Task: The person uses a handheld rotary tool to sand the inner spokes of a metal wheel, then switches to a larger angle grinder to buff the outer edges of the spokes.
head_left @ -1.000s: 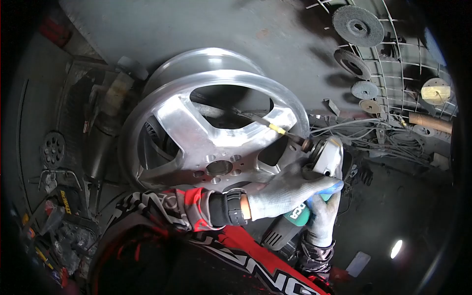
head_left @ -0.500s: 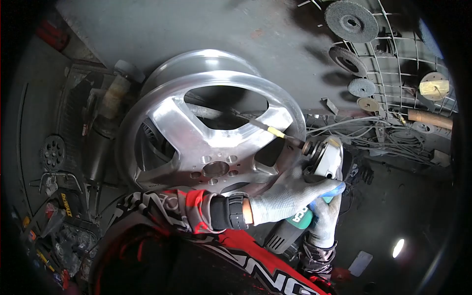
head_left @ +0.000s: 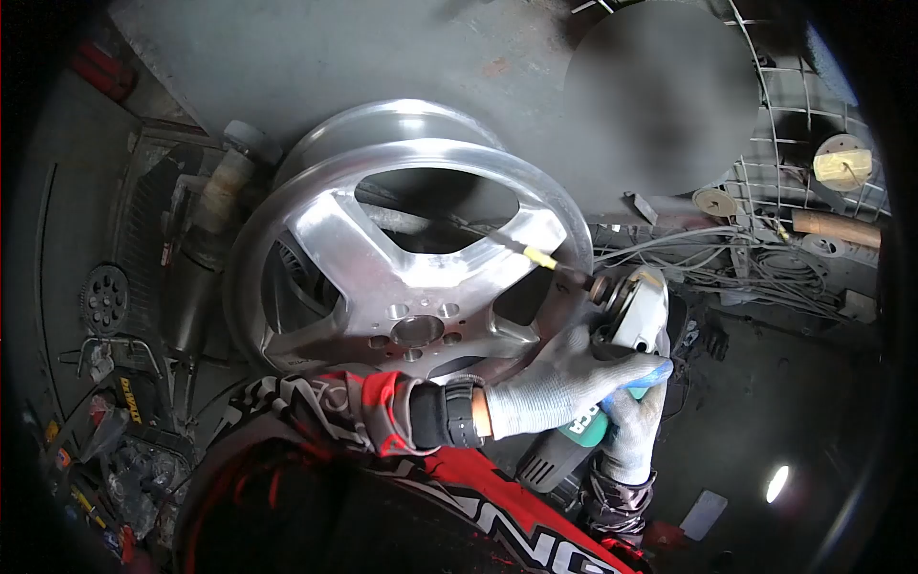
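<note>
A silver alloy wheel [head_left: 344, 239] leans in the middle with its spokes facing me. My left hand [head_left: 564, 383], in a grey glove and with a black watch at the wrist, is closed round the front of a green and black power tool [head_left: 550, 459]. Round the tool's body, just below, is my gloved right hand [head_left: 636, 430]. From the tool's silver head [head_left: 643, 311], a thin shaft with a yellow band [head_left: 538, 256] reaches over the wheel's right spoke. Its tip is blurred, so contact with the spoke cannot be made out.
Coiled cables [head_left: 712, 263] lie right of the wheel, below a wire grid [head_left: 775, 124]. A blurred grey round shape [head_left: 660, 96] covers part of the grid. At left are a dark cylinder [head_left: 186, 301] and a yellow DeWalt item [head_left: 129, 400]. A grey slab [head_left: 704, 514] lies lower right.
The blurred round shape now covers several grinding discs at the upper right. Both hands and the tool have stayed nearly in place, with the tool's shaft shifted very slightly.
</note>
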Tool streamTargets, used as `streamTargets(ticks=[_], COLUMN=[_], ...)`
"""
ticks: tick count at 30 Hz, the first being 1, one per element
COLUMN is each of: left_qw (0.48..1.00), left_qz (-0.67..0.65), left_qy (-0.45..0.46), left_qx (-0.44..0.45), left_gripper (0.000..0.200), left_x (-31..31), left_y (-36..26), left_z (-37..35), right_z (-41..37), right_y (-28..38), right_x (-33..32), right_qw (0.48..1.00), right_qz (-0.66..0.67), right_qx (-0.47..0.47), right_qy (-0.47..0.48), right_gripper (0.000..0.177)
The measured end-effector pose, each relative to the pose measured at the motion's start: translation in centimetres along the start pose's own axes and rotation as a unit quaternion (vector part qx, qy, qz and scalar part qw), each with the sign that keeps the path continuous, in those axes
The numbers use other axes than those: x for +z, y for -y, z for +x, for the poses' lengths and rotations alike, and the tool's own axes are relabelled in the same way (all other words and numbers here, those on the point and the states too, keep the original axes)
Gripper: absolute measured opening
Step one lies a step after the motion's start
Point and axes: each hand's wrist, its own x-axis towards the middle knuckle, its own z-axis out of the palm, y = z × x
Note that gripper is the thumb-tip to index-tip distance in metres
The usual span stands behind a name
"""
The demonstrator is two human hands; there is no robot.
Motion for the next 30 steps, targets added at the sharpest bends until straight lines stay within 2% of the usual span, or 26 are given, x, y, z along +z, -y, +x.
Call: streamTargets(ticks=[1,3,4,5,7,8,9,11,12,13,15,16,17,19,21,25,27,28,29,30], left_qw=[1.000,0.985,0.996,0.996,0.999,0.982,0.982,0.998,0.983,0.983,0.998,0.997,0.997,0.996,0.996,0.996,0.977,0.990,0.990,0.998], left_qz=[0.000,0.132,-0.060,-0.060,-0.029,0.190,0.191,0.057,0.176,0.176,0.032,0.039,0.039,0.084,0.073,0.056,0.133,0.081,0.080,0.043], left_qy=[0.000,-0.003,-0.007,-0.006,0.018,0.017,0.017,0.000,0.011,0.010,0.048,0.041,0.041,-0.031,-0.027,-0.022,-0.094,-0.057,-0.057,-0.043], left_qx=[0.000,0.108,-0.062,-0.061,-0.023,-0.007,-0.007,-0.031,-0.058,-0.057,0.037,-0.048,-0.047,-0.031,-0.041,-0.067,0.135,0.101,0.101,0.030], left_gripper=[0.078,0.072,0.064,0.064,0.054,0.049,0.049,0.045,0.050,0.050,0.057,0.064,0.064,0.061,0.058,0.053,0.048,0.045,0.045,0.045], left_x=[0.0,0.3,0.6,0.7,1.2,1.3,1.5,1.9,1.6,1.7,2.1,1.8,1.7,1.7,1.6,2.1,2.9,2.8,2.6,2.4], left_y=[0.6,1.4,0.4,0.0,-0.4,-0.4,-0.4,-0.6,-0.4,-0.5,-0.8,-1.2,-1.2,-1.1,-1.1,-0.8,0.1,-0.2,-0.4,-0.5], left_z=[-0.1,-0.1,0.5,1.1,2.3,3.0,3.1,3.0,3.4,3.3,2.8,3.2,3.2,3.3,3.4,4.0,4.3,4.4,4.4,4.4], right_z=[0.1,0.3,0.5,0.6,0.8,0.9,0.9,1.0,0.9,1.0,1.0,1.1,1.4,1.9,2.4,2.8,2.7,2.8,2.8,2.9], right_y=[-0.1,-0.3,0.0,0.0,0.1,0.4,0.6,0.9,1.1,1.3,1.5,1.8,2.1,2.4,2.4,2.6,3.0,3.2,3.3,3.0], right_x=[-0.1,-0.6,-0.4,-0.5,-0.8,-0.8,-1.0,-1.4,-1.4,-1.4,-1.5,-1.5,-1.3,-0.9,-1.2,-1.7,-1.7,-1.5,-1.5,-1.8], right_qw=[1.000,0.998,0.998,0.998,0.996,0.995,0.995,0.996,0.996,0.996,0.997,0.996,0.996,0.998,1.000,0.998,0.998,0.998,0.997,0.999], right_qz=[0.000,0.060,0.041,0.041,0.079,0.089,0.090,0.086,0.073,0.073,0.063,0.070,0.070,0.043,0.010,0.053,0.053,0.062,0.070,0.052], right_qx=[0.000,0.000,-0.031,-0.032,-0.012,-0.034,-0.035,-0.016,-0.006,-0.006,-0.044,-0.044,-0.044,-0.046,-0.018,-0.025,-0.017,-0.013,-0.010,0.004], right_qy=[0.000,0.030,0.023,0.023,-0.038,-0.027,-0.027,-0.033,-0.043,-0.042,-0.027,-0.021,-0.021,-0.015,-0.016,-0.003,-0.014,-0.013,-0.013,-0.014], right_gripper=[0.106,0.102,0.093,0.093,0.080,0.069,0.069,0.063,0.066,0.066,0.069,0.074,0.074,0.074,0.067,0.066,0.068,0.068,0.069,0.068])
